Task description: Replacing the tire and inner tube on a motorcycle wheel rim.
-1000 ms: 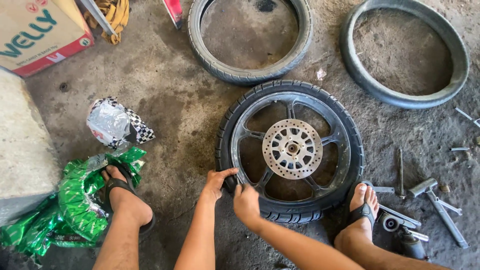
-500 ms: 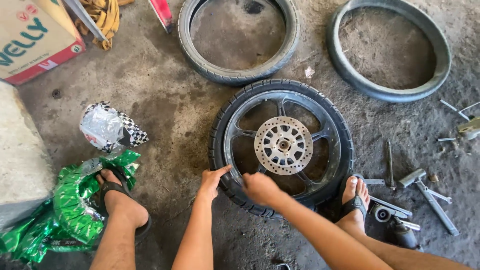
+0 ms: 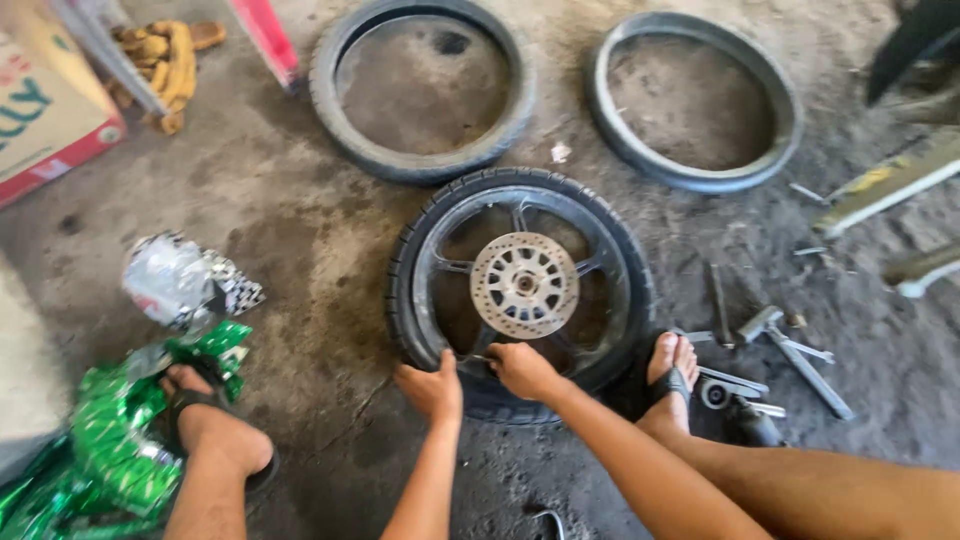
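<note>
A motorcycle wheel (image 3: 520, 290) lay flat on the grimy concrete floor (image 3: 300, 230), its black tyre (image 3: 405, 290) fitted around a dark spoked rim, with a perforated metal brake disc (image 3: 524, 284) at the hub. Both of the person's hands were at the near edge of that wheel. The left hand (image 3: 432, 388) was pressed down on the tyre's near sidewall, fingers curled over the rubber and the thumb toward the rim, gripping the tyre rather than lying flat. The right hand (image 3: 522, 370) was just beside it, closed into a loose fist at the rim's inner edge, where tyre bead and rim meet; whether it pinched something small there could not be told. The person's right foot (image 3: 672, 375), in a sandal, was planted against the wheel's right side, touching the tyre. The left foot (image 3: 205, 425), also in a sandal, stood well apart on crumpled green plastic wrapping (image 3: 110, 450). Beyond the wheel lay two loose tyres, one black (image 3: 420, 90) and one greyer (image 3: 695, 100), side by side. A few metal hand tools (image 3: 790, 350) lay just right of the right foot, and a crumpled silvery wrapper (image 3: 180, 285) lay to the left.
</note>
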